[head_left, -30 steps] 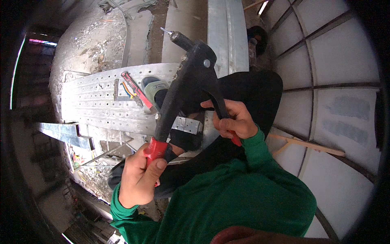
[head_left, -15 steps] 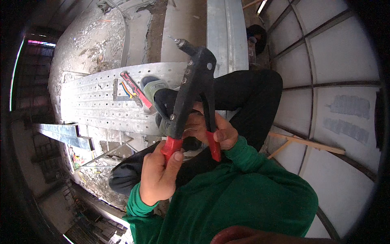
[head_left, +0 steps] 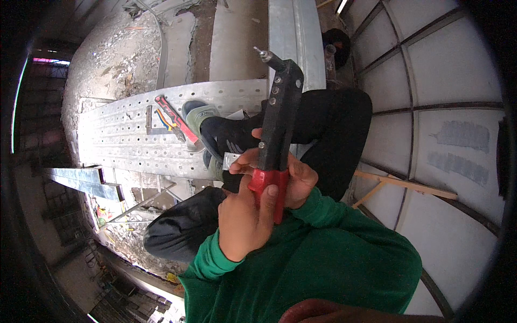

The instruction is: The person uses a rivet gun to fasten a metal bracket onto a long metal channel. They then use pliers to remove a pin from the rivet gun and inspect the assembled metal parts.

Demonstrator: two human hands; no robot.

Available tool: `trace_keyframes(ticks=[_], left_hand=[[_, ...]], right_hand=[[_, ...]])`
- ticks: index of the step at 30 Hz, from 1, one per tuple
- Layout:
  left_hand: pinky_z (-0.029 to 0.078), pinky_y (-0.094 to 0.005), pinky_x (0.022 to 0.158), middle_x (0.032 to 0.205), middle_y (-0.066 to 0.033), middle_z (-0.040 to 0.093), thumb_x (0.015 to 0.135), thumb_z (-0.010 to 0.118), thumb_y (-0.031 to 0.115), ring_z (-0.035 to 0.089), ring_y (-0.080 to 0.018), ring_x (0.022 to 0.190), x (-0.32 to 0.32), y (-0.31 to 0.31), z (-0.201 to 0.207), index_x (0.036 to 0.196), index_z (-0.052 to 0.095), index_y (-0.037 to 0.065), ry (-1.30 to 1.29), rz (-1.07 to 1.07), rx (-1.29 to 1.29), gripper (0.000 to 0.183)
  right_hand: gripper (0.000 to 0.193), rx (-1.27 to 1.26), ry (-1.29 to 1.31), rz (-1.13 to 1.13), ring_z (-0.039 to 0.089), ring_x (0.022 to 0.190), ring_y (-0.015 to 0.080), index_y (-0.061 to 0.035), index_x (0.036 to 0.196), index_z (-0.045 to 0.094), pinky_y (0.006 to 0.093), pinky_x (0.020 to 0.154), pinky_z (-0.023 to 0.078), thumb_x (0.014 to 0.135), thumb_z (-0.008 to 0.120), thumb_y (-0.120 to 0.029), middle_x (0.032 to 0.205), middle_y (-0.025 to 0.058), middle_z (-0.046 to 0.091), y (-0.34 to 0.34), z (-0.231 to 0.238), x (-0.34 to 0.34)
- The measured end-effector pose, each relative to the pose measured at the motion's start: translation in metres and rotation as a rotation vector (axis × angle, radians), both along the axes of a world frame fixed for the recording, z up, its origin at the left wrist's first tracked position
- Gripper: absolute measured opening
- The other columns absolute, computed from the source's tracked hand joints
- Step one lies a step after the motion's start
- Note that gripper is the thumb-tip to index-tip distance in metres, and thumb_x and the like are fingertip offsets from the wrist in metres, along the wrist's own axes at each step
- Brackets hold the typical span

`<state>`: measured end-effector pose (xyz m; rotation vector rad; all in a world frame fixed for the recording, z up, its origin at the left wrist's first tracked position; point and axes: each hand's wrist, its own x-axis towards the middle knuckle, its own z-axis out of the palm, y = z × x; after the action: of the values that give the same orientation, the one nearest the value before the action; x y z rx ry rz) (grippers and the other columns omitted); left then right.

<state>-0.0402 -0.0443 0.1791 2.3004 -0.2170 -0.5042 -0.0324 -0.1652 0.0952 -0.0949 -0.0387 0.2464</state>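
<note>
A black hand riveter (head_left: 281, 116) with red grips stands in front of me, its nose up and a thin pin projecting from the tip. My left hand (head_left: 245, 220) is closed around the red grip (head_left: 271, 185), thumb lying along its front. Behind the tool is my right hand (head_left: 301, 180), partly hidden, its fingers curled round to the left side. A small pale metal plate (head_left: 231, 160) with holes shows at those fingertips, its far part out of sight. The riveter's second handle is mostly covered by the first.
Below my feet lies a perforated metal plank (head_left: 124, 145). On it are a red-handled tool (head_left: 177, 118), pliers (head_left: 168, 121) with coloured handles and a metal square (head_left: 149, 121). White panels in a dark frame (head_left: 458, 70) rise at the right. Rubble (head_left: 118, 54) covers ground at far left.
The riveter has shifted right and turned more upright, so its two handles now overlap. My left hand has moved right with it. The small metal plate has come into view beside my right fingers.
</note>
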Motion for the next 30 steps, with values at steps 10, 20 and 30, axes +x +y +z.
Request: trace_keyframes(ticks=[10, 20, 30], left_hand=[[0.046, -0.0527, 0.056, 0.07, -0.0245, 0.062, 0.098, 0.046, 0.031, 0.061, -0.0478, 0.067, -0.007, -0.018, -0.024, 0.107, 0.054, -0.003, -0.124, 0.02, 0.101, 0.037], [0.047, -0.0452, 0.052, 0.064, -0.0198, 0.063, 0.094, 0.058, 0.022, 0.064, -0.041, 0.061, 0.02, 0.028, 0.028, 0.095, 0.059, 0.001, -0.086, 0.045, 0.052, 0.021], [0.046, -0.0407, 0.053, 0.063, -0.0183, 0.062, 0.094, 0.058, 0.022, 0.063, -0.0396, 0.06, 0.025, 0.036, 0.053, 0.095, 0.062, 0.001, -0.008, -0.013, 0.091, 0.022]], right_hand=[[0.075, -0.078, -0.005, -0.076, 0.06, 0.112, 0.0337, -0.0037, 0.142, 0.033, 0.0431, 0.094, 0.048, 0.082, 0.066, -0.034, 0.122, 0.0285, 0.058, -0.007, 0.001, 0.002], [0.064, -0.647, -0.02, -0.077, 0.067, 0.074, 0.0229, 0.0078, 0.134, 0.043, 0.0335, 0.066, 0.055, 0.092, 0.061, -0.036, 0.114, 0.026, 0.064, -0.046, -0.006, 0.016], [0.059, -0.583, -0.06, 0.006, 0.068, 0.088, 0.0301, 0.007, 0.135, 0.042, 0.0413, 0.079, 0.055, 0.093, 0.057, -0.033, 0.114, 0.0265, 0.063, -0.049, -0.015, 0.015]])
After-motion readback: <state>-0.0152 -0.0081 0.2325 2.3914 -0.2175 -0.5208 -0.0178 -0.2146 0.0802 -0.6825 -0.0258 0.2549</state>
